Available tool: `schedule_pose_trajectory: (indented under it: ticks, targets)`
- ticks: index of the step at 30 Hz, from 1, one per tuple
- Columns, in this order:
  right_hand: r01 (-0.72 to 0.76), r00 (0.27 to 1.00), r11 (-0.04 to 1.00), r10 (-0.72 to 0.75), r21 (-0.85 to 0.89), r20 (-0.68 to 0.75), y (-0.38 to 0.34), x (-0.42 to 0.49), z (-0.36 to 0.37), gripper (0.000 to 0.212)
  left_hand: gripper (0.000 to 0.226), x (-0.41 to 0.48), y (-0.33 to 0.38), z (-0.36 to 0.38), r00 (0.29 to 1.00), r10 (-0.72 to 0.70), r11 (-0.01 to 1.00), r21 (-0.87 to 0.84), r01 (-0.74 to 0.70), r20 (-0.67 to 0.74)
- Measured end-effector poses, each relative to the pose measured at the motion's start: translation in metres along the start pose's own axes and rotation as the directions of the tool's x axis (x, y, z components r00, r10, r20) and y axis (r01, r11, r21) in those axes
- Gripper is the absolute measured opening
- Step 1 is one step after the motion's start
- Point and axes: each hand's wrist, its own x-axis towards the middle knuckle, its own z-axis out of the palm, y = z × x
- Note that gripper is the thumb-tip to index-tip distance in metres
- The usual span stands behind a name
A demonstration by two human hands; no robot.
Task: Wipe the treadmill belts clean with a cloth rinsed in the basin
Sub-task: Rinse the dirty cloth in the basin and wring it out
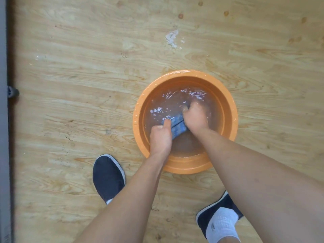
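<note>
Bare left hand (160,137) and right hand (194,118), fingers (166,123) tight around bunched blue cloth (178,126) (sodden), round orange basin (138,120).

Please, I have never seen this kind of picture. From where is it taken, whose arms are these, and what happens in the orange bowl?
There is no machine here. This one picture comes from a camera worn on a person's head, looking down, so the two bare arms are that person's own.

The left hand and the right hand both hold a blue cloth in a curled grip. The cloth lies in the rippled water of a round orange basin, which stands on a pale wooden floor.

Below you see the person's dark shoes, one on each side of the arms. A white smear marks the floor beyond the basin. I cannot make out a treadmill in this picture.
</note>
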Motion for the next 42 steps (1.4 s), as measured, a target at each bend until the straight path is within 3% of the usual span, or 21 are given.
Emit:
schedule_pose_trajectory:
  ticks: [2, 5, 7, 10, 13, 15, 19, 21, 22, 24, 26, 28, 30, 32, 34, 36, 39, 42]
  targets:
    - [-0.063, 0.995, 0.994, 0.069, 0.086, -0.07, 0.006, 0.001, -0.002, 0.025, 0.029, 0.001, -0.004, -0.002, 0.999, 0.017, 0.999, -0.027, -0.018, -0.032]
    - [-0.099, 0.982, 0.954, 0.14, 0.282, -0.126, 0.013, -0.005, -0.002, 0.017, 0.028, 0.006, -0.008, 0.004, 0.995, 0.027, 1.0, 0.0, -0.027, -0.096]
    - [-0.076, 0.977, 0.92, 0.146, 0.384, -0.155, 0.019, -0.014, -0.001, 0.025, 0.02, 0.007, -0.001, 0.007, 0.983, 0.076, 0.997, -0.006, -0.078, -0.169]
    - [0.085, 0.974, 0.929, -0.001, 0.361, -0.228, 0.032, -0.029, -0.012, 0.029, 0.021, 0.006, 0.011, 0.008, 0.933, 0.243, 0.965, 0.161, -0.205, -0.266]
    - [0.161, 0.966, 0.931, -0.08, 0.328, -0.245, 0.047, -0.041, -0.021, 0.03, 0.022, -0.005, 0.01, 0.0, 0.892, 0.364, 0.924, 0.224, -0.31, -0.267]
    - [0.145, 0.979, 0.942, -0.092, 0.302, -0.183, 0.05, -0.047, -0.019, 0.021, 0.019, -0.017, 0.007, -0.004, 0.887, 0.402, 0.909, 0.217, -0.357, -0.227]
    - [0.075, 0.994, 0.917, -0.036, 0.391, -0.107, 0.04, -0.06, -0.009, 0.042, 0.016, -0.045, 0.008, -0.005, 0.876, 0.451, 0.891, 0.13, -0.434, -0.168]
    - [0.085, 0.984, 0.906, -0.011, 0.415, -0.178, 0.03, -0.069, -0.01, 0.036, 0.016, -0.055, 0.009, -0.002, 0.886, 0.424, 0.905, 0.067, -0.419, -0.188]
    - [0.075, 0.989, 0.857, 0.0, 0.51, -0.145, 0.025, -0.074, -0.01, 0.033, 0.017, -0.059, 0.009, 0.0, 0.896, 0.413, 0.91, 0.028, -0.414, -0.162]
    - [-0.057, 0.998, 0.692, 0.011, 0.72, 0.07, 0.015, -0.084, -0.013, 0.043, 0.026, -0.069, 0.008, 0.002, 0.919, 0.394, 0.918, -0.049, -0.394, -0.004]
    - [-0.181, 0.979, 0.624, 0.043, 0.76, 0.198, 0.016, -0.089, -0.014, 0.032, 0.035, -0.075, 0.004, 0.002, 0.925, 0.344, 0.939, -0.058, -0.339, 0.16]
    - [-0.189, 0.981, 0.63, 0.089, 0.753, 0.172, 0.023, -0.083, -0.014, 0.012, 0.042, -0.073, -0.002, -0.003, 0.929, 0.326, 0.945, -0.023, -0.327, 0.173]
    - [-0.199, 0.98, 0.663, 0.126, 0.722, 0.154, 0.027, -0.075, -0.019, 0.018, 0.041, -0.056, -0.008, -0.008, 0.939, 0.338, 0.937, 0.069, -0.342, 0.062]
    - [-0.197, 0.98, 0.712, 0.119, 0.674, 0.161, 0.026, -0.07, -0.026, 0.023, 0.025, -0.033, -0.008, -0.011, 0.947, 0.321, 0.937, 0.14, -0.32, 0.013]
    - [-0.132, 0.987, 0.779, 0.046, 0.613, 0.153, 0.027, -0.068, -0.033, 0.024, 0.021, -0.017, 0.002, -0.008, 0.966, 0.231, 0.965, 0.101, -0.242, 0.114]
    - [-0.102, 0.985, 0.773, -0.009, 0.627, 0.172, 0.028, -0.069, -0.04, 0.023, 0.038, -0.008, 0.014, -0.003, 0.967, 0.173, 0.977, 0.095, -0.193, 0.187]
    - [-0.129, 0.972, 0.677, -0.06, 0.724, 0.229, 0.025, -0.071, -0.052, 0.022, 0.062, 0.005, 0.028, 0.006, 0.942, 0.045, 0.998, -0.05, -0.03, 0.332]
    - [-0.174, 0.969, 0.564, -0.05, 0.808, 0.244, 0.023, -0.07, -0.058, 0.026, 0.075, 0.014, 0.027, 0.005, 0.841, -0.008, 0.956, -0.244, 0.166, 0.541]
